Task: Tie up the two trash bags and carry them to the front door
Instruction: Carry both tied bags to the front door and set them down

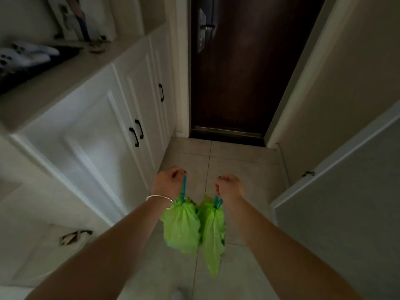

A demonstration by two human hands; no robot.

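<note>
Two small bright green trash bags hang side by side above the tiled floor, both cinched at the neck by blue drawstrings. My left hand (168,180), with a silver bangle on its wrist, grips the drawstring of the left trash bag (181,226). My right hand (230,187) grips the drawstring of the right trash bag (213,232), which hangs longer and thinner. The dark brown front door (244,68) stands shut straight ahead, with a metal lock and handle (204,29) on its left side.
White cabinets (104,131) with black handles line the left side, their counter holding white items on a dark tray (28,59). A grey open door panel (346,191) juts in at the right. A beige tiled floor (238,161) runs to the door's threshold.
</note>
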